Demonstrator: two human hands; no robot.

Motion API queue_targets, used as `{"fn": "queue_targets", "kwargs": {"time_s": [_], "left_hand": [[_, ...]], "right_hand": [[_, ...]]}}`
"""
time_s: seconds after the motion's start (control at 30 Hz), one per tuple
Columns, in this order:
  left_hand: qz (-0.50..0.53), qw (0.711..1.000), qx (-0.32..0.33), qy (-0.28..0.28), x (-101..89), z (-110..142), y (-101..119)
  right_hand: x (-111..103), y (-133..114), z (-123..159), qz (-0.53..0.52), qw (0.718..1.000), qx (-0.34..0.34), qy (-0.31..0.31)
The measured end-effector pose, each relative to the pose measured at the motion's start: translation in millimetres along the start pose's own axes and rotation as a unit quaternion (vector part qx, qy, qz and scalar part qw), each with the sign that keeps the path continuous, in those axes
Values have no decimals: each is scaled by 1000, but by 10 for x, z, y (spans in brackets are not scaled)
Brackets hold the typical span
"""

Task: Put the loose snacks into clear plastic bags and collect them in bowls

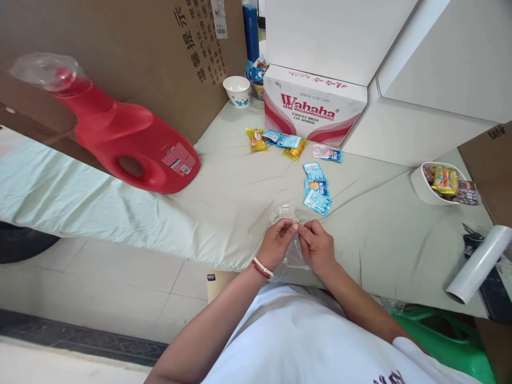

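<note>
Near the front edge of the cloth-covered table, my left hand (279,241) and my right hand (319,245) meet fingertip to fingertip. Both are closed in a pinch on a clear plastic bag (295,255), whose thin film spreads behind and below my fingers. Just beyond it lie several small blue snack packets (317,202), partly overlapping in a row. Farther back, a yellow packet (256,140), more blue packets (288,141), a second yellow packet (296,151) and a pink-and-blue packet (327,153) rest before the box.
A white-and-red Wahaha water box (312,106) stands at the back, with a paper cup (239,93) to its left. On the left is a large red jug (136,144). To the right are a white tub (424,186) of snacks and a plastic film roll (480,264).
</note>
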State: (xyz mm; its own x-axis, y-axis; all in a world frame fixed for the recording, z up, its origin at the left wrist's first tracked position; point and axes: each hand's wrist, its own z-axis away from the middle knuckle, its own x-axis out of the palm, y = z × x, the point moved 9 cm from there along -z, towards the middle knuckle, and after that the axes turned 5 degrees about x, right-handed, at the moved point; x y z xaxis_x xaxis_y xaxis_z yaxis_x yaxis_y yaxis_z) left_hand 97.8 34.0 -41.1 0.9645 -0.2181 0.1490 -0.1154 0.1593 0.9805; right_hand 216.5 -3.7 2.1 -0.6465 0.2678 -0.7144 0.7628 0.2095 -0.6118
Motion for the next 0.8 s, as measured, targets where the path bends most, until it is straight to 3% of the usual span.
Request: {"fn": "queue_targets", "kwargs": {"time_s": [0.1, 0.17, 0.33, 0.47, 0.57, 0.8], "left_hand": [[69, 996, -29, 41, -55, -15, -124], [60, 996, -33, 59, -108, -12, -127], [-2, 998, 2, 66, -168, -5, 26], [-18, 998, 26, 52, -123, 17, 99], [-13, 998, 15, 52, -122, 32, 96], [17, 997, 24, 65, -205, 19, 239]], "right_hand": [[-26, -60, 42, -31, 999, -17, -10], [-52, -43, 38, -94, 995, 4, -30], [-125, 305, -64, -216, 960, 174, -32], [-143, 270, -274, -194, 971, 123, -60], [-213, 250, -388, -217, 970, 103, -42], [-130, 315, -392, -369, 906, 183, -103]]}}
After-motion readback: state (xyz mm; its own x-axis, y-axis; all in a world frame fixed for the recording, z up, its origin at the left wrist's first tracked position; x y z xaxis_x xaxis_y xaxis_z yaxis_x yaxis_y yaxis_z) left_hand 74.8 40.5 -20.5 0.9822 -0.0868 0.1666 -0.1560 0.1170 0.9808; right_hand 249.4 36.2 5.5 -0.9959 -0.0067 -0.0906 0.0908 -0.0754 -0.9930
